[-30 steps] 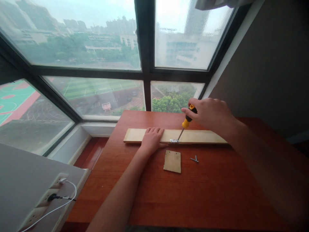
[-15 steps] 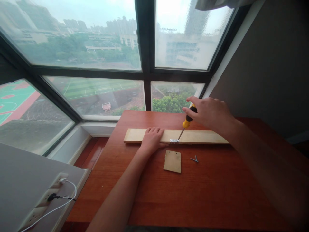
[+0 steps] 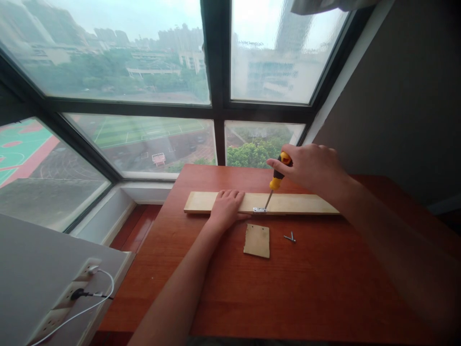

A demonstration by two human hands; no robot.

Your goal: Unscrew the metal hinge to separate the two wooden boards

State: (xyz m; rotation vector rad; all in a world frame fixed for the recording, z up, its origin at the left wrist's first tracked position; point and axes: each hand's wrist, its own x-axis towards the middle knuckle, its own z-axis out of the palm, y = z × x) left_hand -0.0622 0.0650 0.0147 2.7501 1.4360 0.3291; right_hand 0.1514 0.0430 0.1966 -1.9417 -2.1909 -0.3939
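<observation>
A long pale wooden board [image 3: 295,203] lies across the table. My left hand [image 3: 226,206] holds it down left of its middle, fingers over the top and thumb along the near edge. My right hand [image 3: 309,166] grips a yellow-and-black screwdriver [image 3: 277,175] by its handle, thumb stretched forward. The shaft slants down to the right end of a small metal hinge or bracket [image 3: 259,210] at the board's near edge; a screw under the tip is too small to make out. My right forearm hides the board's right end.
A small square of thin board [image 3: 257,241] with two holes lies on the reddish-brown table [image 3: 230,298]. To its right are a few loose screws [image 3: 290,237]. Windows [image 3: 151,139] stand behind the table, and sockets with plugged-in cables [image 3: 77,293] are at lower left.
The screwdriver handle has turned and tilted slightly left, and my right thumb and fingers have shifted around it. The left hand and board have hardly moved.
</observation>
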